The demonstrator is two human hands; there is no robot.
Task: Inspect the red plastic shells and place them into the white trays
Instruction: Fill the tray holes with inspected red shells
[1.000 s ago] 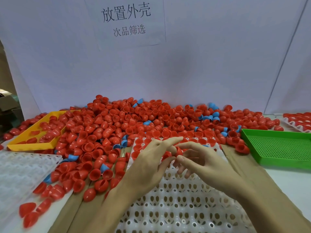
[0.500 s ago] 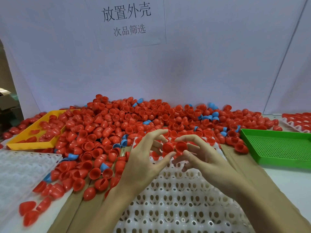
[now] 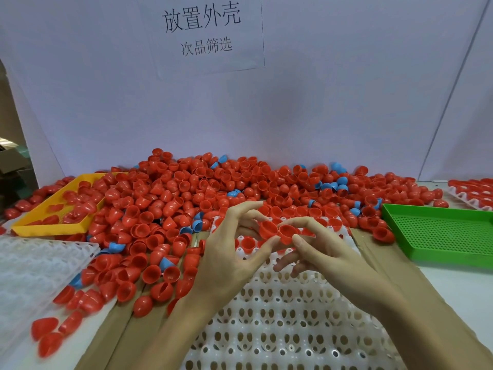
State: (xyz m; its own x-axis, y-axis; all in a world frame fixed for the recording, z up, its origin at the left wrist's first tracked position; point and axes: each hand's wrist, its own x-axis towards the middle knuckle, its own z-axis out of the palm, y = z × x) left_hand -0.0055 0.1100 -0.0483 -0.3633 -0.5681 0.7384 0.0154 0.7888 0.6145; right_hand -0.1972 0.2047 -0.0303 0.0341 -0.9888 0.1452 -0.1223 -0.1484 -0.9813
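Forearms are reaching in from the near edge over a white tray (image 3: pixel 288 324) full of holes, which is lying on brown cardboard (image 3: pixel 125 324) on the bench (image 3: pixel 453 287). The left hand (image 3: pixel 229 252) is pinching a red shell (image 3: pixel 267 228) between thumb and curled fingers, its open side facing up, while the index finger is stretching out above it. The right hand (image 3: pixel 328 249) is pinching a second shell (image 3: pixel 288 231) between thumb and index finger, with the remaining fingers loosely curled below. The two shells are touching each other just above the far rows of the tray, where another shell (image 3: pixel 247 243) is already sitting in a pocket. To the left, an empty-looking clear tray (image 3: pixel 29 265) is resting beside loose red shells (image 3: pixel 48 335) that are blurring near the edge. To the right, a green perforated tray (image 3: pixel 442 236) is lying flat. Farther back, a big heap of red shells (image 3: pixel 213 188) is spreading across the bench, with a few blue shells (image 3: pixel 333 182) mixed in. A yellow tray (image 3: pixel 50 217) at the far left is holding some red shells, and a filled white tray (image 3: pixel 472 193) is showing at the far right. Behind everything, a paper sign (image 3: pixel 202 30) with printed characters is hanging on the pale wall (image 3: pixel 346 89).
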